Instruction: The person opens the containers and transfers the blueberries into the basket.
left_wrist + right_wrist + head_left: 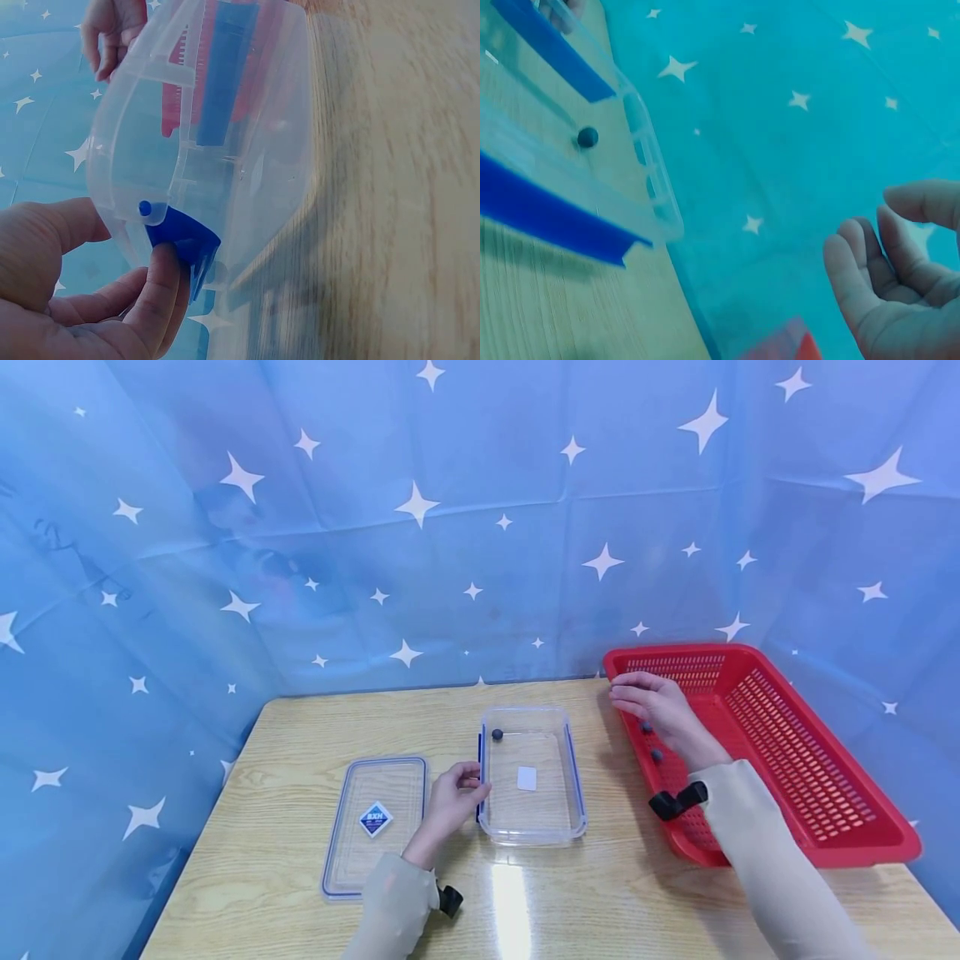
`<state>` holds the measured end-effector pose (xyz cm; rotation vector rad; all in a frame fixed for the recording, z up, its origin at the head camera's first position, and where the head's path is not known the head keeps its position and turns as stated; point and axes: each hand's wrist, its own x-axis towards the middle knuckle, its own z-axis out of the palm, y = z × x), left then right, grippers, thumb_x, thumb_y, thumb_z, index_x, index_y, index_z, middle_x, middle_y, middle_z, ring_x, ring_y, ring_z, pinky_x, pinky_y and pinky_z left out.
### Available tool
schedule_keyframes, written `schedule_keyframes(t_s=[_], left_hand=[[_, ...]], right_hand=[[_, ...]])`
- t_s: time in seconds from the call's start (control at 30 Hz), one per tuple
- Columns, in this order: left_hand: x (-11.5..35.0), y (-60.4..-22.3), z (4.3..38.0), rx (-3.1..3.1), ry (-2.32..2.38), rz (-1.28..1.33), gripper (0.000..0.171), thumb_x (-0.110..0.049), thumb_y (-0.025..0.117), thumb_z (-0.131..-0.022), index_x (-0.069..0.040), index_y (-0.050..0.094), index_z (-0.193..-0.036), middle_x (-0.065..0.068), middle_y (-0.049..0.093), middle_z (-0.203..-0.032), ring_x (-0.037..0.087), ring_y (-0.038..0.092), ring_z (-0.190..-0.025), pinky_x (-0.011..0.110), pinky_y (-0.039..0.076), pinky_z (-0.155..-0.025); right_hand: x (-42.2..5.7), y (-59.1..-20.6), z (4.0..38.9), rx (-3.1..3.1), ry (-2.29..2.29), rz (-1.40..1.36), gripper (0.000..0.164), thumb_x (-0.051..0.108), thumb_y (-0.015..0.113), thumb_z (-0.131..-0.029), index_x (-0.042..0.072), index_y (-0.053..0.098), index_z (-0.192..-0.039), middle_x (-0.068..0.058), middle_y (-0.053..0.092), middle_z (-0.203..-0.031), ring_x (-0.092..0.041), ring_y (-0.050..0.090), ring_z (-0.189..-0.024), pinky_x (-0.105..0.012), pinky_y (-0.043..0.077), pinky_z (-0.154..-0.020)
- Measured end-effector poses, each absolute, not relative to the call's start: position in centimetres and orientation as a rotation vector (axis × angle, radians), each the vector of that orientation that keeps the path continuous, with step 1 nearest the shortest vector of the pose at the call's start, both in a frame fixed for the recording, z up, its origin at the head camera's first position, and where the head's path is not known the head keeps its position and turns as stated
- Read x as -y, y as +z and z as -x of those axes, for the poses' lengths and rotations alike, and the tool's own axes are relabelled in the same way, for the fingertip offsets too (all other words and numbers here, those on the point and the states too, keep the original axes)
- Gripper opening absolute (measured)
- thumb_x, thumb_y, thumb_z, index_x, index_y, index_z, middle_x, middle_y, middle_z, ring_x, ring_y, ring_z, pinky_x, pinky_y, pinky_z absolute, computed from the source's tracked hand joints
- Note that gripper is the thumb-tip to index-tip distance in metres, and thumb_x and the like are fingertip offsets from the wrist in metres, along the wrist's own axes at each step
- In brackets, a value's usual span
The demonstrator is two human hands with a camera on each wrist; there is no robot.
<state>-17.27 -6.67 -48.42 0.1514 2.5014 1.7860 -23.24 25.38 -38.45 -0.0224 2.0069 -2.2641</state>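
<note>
A clear plastic food container (558, 752) with blue latches stands lidless on the table, and one small dark ball (497, 735) lies inside near its far left corner. My left hand (452, 797) grips the container's left side. In the left wrist view its thumb is at the rim and its fingers touch a blue latch (186, 234). Over the left rim of the red basket (825, 718) hovers my right hand (660, 710), fingers loosely bent. Nothing shows between its thumb and fingertips in the right wrist view. Two dark balls (657, 756) sit in the basket below this hand.
A clear lid (397, 860) with a blue seal and a blue label lies flat on the wooden table (247, 827), left of the container. Behind the table hangs a blue curtain (487, 560) with white stars. The basket fills the table's right side.
</note>
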Motion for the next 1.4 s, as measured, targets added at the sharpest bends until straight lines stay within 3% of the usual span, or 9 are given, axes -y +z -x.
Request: schedule_keyframes(t_s=[0.1, 0.47, 0.7, 0.97, 1.23, 1.4], left_hand=[[6.7, -48.5, 17.3, -2.501, 1.787, -0.15, 0.038, -0.01, 0.067, -0.084, 0.006, 0.057, -0.117, 0.017, 0.063, -0.1, 0.027, 0.06, -0.094, 0.029, 0.052, -0.074], [6.7, -48.5, 17.3, -2.516, 1.776, -0.171, 0.038, -0.01, 0.067, -0.084, 0.007, 0.057, -0.116, 0.017, 0.063, -0.1, 0.028, 0.061, -0.094, 0.029, 0.053, -0.074], [6.7, -48.5, 17.3, -2.508, 1.785, -0.167, 0.038, -0.01, 0.067, -0.084, 0.006, 0.057, -0.117, 0.017, 0.063, -0.1, 0.028, 0.061, -0.094, 0.029, 0.053, -0.074], [6.7, -48.4, 17.2, -2.511, 1.793, -0.17, 0.037, -0.008, 0.067, -0.084, 0.007, 0.057, -0.116, 0.017, 0.063, -0.099, 0.027, 0.061, -0.092, 0.025, 0.052, -0.072], [6.6, -48.5, 17.3, -2.516, 1.796, -0.175, 0.037, -0.007, 0.067, -0.084, 0.009, 0.057, -0.116, 0.019, 0.063, -0.099, 0.028, 0.061, -0.092, 0.023, 0.051, -0.071], [6.5, -48.6, 17.3, -2.519, 1.801, -0.173, 0.036, -0.006, 0.068, -0.083, 0.009, 0.057, -0.115, 0.018, 0.064, -0.097, 0.028, 0.061, -0.091, 0.023, 0.05, -0.07]], right_hand=[[-24.2, -38.5, 23.6, -2.052, -2.216, 0.029, 0.014, 0.011, 0.061, -0.091, 0.01, 0.062, -0.105, 0.003, 0.061, -0.102, -0.005, 0.063, -0.089, -0.02, 0.05, -0.083], [-20.9, -38.6, 24.5, -2.215, -2.04, 0.098, 0.034, 0.013, 0.061, -0.091, -0.007, 0.053, -0.117, 0.005, 0.059, -0.098, -0.006, 0.059, -0.088, -0.018, 0.051, -0.081], [-19.0, -39.4, 25.0, -2.106, -2.112, 0.116, 0.038, 0.007, 0.059, -0.091, -0.015, 0.048, -0.12, -0.002, 0.059, -0.101, -0.006, 0.06, -0.088, -0.02, 0.051, -0.081], [-16.7, -40.4, 25.5, -2.076, -2.079, 0.094, 0.038, 0.006, 0.059, -0.091, -0.013, 0.049, -0.121, -0.004, 0.058, -0.103, -0.01, 0.059, -0.09, -0.021, 0.051, -0.083], [-14.2, -41.8, 26.0, -2.046, -2.134, 0.023, 0.034, 0.001, 0.061, -0.088, -0.016, 0.051, -0.116, -0.002, 0.061, -0.091, -0.008, 0.061, -0.082, -0.023, 0.053, -0.081], [-13.0, -42.9, 26.3, -2.017, -2.145, -0.072, 0.034, 0.0, 0.062, -0.086, -0.011, 0.054, -0.118, -0.008, 0.061, -0.101, -0.008, 0.061, -0.084, -0.024, 0.052, -0.082]])
